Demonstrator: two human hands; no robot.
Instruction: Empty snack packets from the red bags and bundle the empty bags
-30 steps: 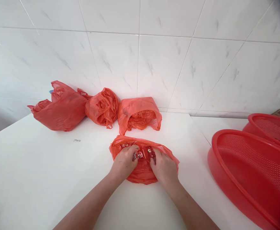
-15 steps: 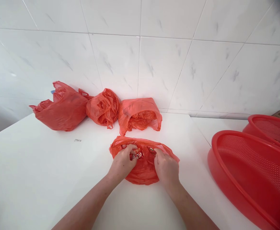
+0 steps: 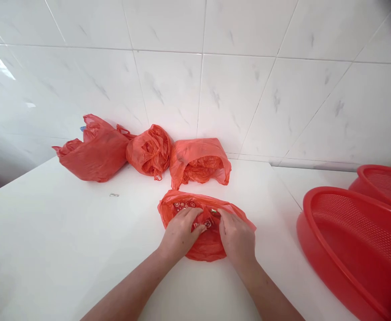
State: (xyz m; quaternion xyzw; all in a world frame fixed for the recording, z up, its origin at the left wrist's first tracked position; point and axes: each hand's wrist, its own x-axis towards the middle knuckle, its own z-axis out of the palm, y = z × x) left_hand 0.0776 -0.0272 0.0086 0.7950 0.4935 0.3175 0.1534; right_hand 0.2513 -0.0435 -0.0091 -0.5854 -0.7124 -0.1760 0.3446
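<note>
An open red plastic bag (image 3: 205, 254) lies in front of me, its mouth spread wide. Inside it are small dark-red packets (image 3: 181, 205) with white print; another printed packet (image 3: 207, 224) lies by my left thumb. My left hand (image 3: 181, 234) reaches into the bag from the left, thumb and fingers apart above that packet. At the bag's right side is my right hand (image 3: 238, 236), its fingers curled inward over the opening. A small piece with a green glint (image 3: 214, 210) shows by its fingertips; what those fingers hold is hidden.
Along the tiled wall (image 3: 168, 89) sit three red plastic bags: a bulky one (image 3: 97, 156), a bunched one (image 3: 148, 151) and one with an open mouth (image 3: 198, 149). Two red perforated baskets (image 3: 311, 232) stand at right. A small clear scrap (image 3: 114, 195) lies on the white table (image 3: 64, 240).
My left hand has opened from a pinch on a red printed packet and shifted right within the bag. My right hand stays at the bag's right side. The view has turned slightly left.
</note>
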